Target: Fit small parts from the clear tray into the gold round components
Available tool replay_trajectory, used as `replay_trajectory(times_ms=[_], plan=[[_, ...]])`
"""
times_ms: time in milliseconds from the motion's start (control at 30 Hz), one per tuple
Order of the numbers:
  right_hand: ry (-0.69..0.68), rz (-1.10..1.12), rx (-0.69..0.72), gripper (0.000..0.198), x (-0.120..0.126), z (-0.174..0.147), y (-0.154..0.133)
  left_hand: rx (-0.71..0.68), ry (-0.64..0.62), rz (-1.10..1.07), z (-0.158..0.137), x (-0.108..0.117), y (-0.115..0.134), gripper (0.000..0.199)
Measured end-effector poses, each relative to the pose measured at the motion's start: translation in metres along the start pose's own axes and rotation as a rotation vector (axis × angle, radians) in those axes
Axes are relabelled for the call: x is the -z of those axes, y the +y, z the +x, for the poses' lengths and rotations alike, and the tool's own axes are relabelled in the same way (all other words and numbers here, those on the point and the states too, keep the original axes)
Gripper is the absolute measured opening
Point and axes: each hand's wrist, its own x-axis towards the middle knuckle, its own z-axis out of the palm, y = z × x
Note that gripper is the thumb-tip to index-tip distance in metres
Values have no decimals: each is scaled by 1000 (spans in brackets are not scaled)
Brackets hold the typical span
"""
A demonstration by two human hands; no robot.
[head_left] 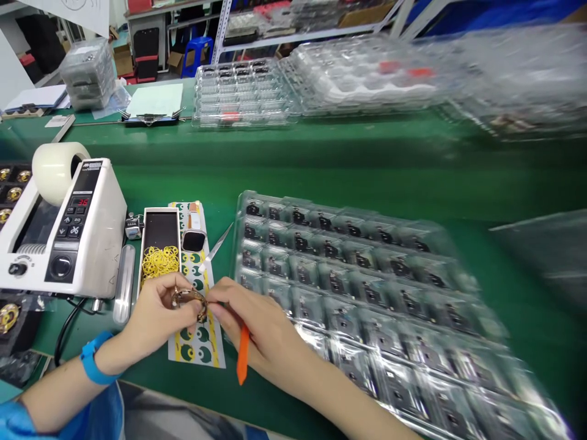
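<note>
Your left hand (158, 311) and right hand (257, 324) pinch the small gold-coloured part (190, 300) between closed fingertips; your right hand also grips an orange tool (242, 360).

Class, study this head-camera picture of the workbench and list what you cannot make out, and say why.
- Small gold part: mostly covered by the fingers of the left hand and right hand; its shape is unclear.
- Orange tool: its upper end is hidden under the right hand.
- Stacked clear trays at the far right: motion-blurred, contents unreadable.
- Tape dispenser: display digits too small to read reliably.
- Gold discs: cut off by the left edge.
</note>
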Motion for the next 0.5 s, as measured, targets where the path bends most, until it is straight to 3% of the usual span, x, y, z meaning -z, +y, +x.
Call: replay_trajectory(times_ms=[133, 267, 400, 500], plan=[[-33, 50, -177, 26, -1, 1, -3, -218, 66, 150, -1, -2, -3, 11], [104, 109, -372, 39, 3, 3, -7, -512, 170, 417, -1, 3, -12, 11], [47, 402, -503, 52, 2, 2, -12, -941, 253, 868, 1, 6, -27, 27], [-17, 620, -559, 50, -2, -3, -10, -1076, 287, 1140, -2, 2, -31, 32]])
